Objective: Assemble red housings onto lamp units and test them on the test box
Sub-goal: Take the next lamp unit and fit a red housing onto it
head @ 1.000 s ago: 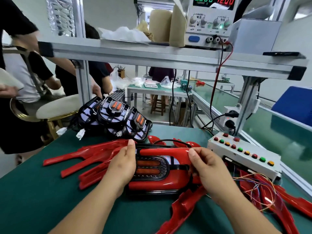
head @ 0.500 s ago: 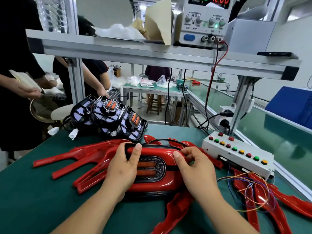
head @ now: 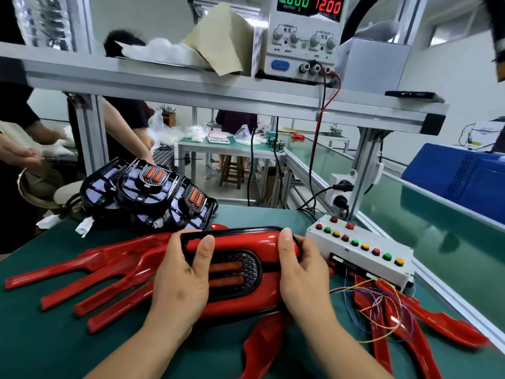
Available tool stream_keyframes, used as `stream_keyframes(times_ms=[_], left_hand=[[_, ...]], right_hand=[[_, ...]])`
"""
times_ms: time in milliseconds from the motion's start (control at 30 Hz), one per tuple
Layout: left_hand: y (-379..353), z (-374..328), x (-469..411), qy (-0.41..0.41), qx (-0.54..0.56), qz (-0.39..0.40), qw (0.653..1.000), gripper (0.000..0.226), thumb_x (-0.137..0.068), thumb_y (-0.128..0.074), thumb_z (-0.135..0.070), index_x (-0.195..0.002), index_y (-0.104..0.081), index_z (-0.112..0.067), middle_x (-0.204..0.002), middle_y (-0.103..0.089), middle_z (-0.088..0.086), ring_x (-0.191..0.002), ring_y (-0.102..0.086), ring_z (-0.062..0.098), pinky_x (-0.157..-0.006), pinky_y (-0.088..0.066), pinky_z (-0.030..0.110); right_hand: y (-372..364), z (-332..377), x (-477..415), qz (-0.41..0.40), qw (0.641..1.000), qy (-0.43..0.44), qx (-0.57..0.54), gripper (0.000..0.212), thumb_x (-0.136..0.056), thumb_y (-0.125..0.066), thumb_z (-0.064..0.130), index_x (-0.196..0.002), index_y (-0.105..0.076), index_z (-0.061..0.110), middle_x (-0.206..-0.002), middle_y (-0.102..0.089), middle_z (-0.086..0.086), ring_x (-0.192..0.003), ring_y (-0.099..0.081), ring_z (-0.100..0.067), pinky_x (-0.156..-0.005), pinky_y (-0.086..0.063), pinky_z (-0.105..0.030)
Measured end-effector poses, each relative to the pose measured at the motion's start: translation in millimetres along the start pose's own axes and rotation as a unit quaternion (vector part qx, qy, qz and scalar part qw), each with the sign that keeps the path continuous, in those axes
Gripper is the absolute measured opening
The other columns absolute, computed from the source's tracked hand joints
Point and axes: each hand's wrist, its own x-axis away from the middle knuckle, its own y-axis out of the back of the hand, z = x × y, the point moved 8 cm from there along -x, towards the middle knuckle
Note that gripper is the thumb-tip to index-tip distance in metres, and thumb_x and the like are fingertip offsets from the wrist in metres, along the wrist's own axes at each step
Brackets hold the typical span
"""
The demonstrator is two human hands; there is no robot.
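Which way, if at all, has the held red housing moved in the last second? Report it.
Yes: the red housing shifted right; its right end now nearly meets the test box.

Seeing a bench power supply (head: 303, 36) on the aluminium shelf (head: 218, 91), up beyond the fingers (head: 203, 247), reading 0.000 / 12.00. A red lead (head: 316, 149) hangs from it. Blue crate (head: 459, 173) far right of the fingers, green conveyor belt (head: 410, 206) nearer. Wooden stool (head: 232, 170) well behind. Bystander (head: 136, 116) off left.

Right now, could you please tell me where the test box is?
In the head view, the test box sits at the right of the green table, just right of the right hand gripping the red housing, below the aluminium frame post.
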Motion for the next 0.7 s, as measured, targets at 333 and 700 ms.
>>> stream_keyframes(times_ms=[333, 700], left_hand=[[-4.6, -17.5, 8.5, 0.006, 0.075, -0.006, 0.997, 0.024, -0.086, -0.052, -0.052, -0.099, -0.052, -0.032, -0.080, -0.069, -0.019, -0.076, -0.062, -0.017, -0.055, -0.046, 0.004], [-18.7, 19.1, 3.0, 0.124, 0.122, 0.083, 0.981, 0.065, -0.074, -0.054, -0.069, -0.123, -0.052, -0.025, -0.108, -0.069, 0.001, -0.076, -0.075, 0.014, -0.059, -0.059, 0.027]], right_hand=[[0.3, 2.5, -5.1, 0.004, 1.000, 0.015, -0.026, 0.051, -0.076, -0.051, 0.073, -0.082, -0.063, 0.024, -0.078, -0.069, 0.000, -0.080, -0.066, -0.021, -0.080, -0.054, -0.051], [-2.5, -16.2, 1.7, 0.083, 0.992, -0.077, -0.050, 0.081, -0.070, -0.042, 0.076, -0.094, -0.066, 0.003, -0.098, -0.069, -0.021, -0.095, -0.065, -0.038, -0.087, -0.053, -0.052]])
